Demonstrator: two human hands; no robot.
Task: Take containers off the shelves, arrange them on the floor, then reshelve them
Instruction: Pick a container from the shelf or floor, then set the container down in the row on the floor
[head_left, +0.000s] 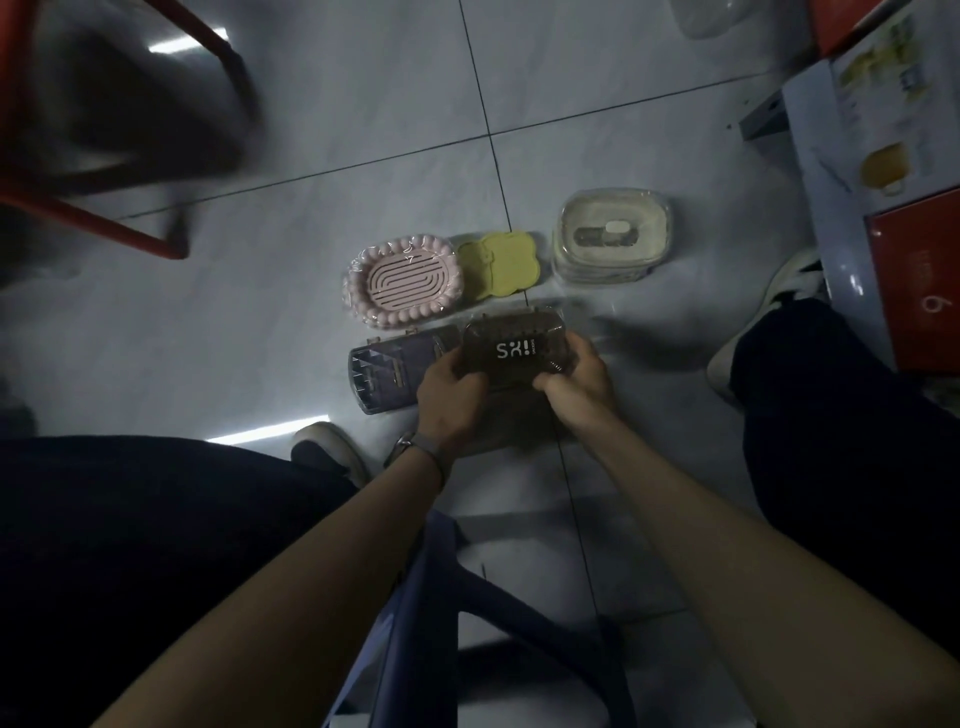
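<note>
Both hands, left hand (451, 388) and right hand (570, 382), pinch the ends of the dark plastic container (511, 347) just above the floor (311, 218); it looks light, rigid, slick, so end grips suit.

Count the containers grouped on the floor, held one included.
5: pink dish, yellow-green one beside it, clear box farther right, purple one nearer, dark one gripped by left hand and right hand. More may lie out of view.

L hand (451, 396) & R hand (570, 383) grip dark container (511, 349) (white lettering) above floor (311, 130).
</note>
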